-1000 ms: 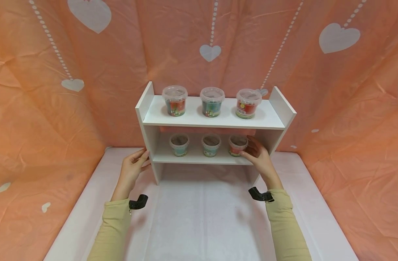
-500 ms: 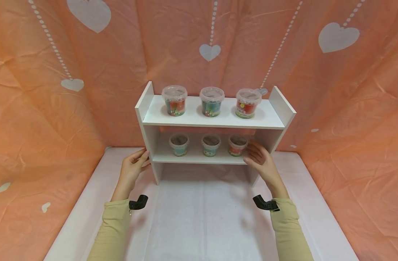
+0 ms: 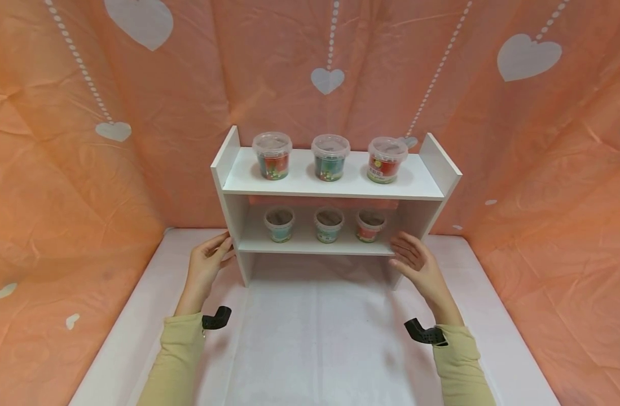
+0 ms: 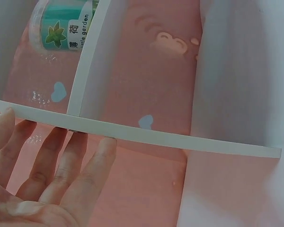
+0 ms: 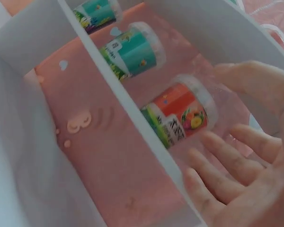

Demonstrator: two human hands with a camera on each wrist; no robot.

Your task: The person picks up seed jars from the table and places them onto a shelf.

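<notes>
A white two-tier shelf (image 3: 332, 190) holds small lidded plastic cups. On its lower board stand a left teal cup (image 3: 279, 225), a middle teal cup (image 3: 328, 225) and a red-labelled cup (image 3: 369, 226). Up on the top board are a red-and-green cup (image 3: 273, 157), a green cup (image 3: 330, 158) and a red cup (image 3: 386, 160). My left hand (image 3: 205, 265) touches the outside of the shelf's left panel with its fingertips, fingers fairly straight. My right hand (image 3: 416, 262) is apart from the red-labelled cup, near the lower board's right end, fingers loosely extended and holding nothing.
The shelf stands on a white-covered table (image 3: 310, 338). An orange curtain (image 3: 284, 67) with pale hearts closes off the back and both sides. A black wrist device (image 3: 425, 334) sits on the right wrist and another black device (image 3: 216, 318) on the left.
My right hand has let go of the red-labelled cup on the lower board and drawn back to the right and toward me. The left hand stays at the left panel.
</notes>
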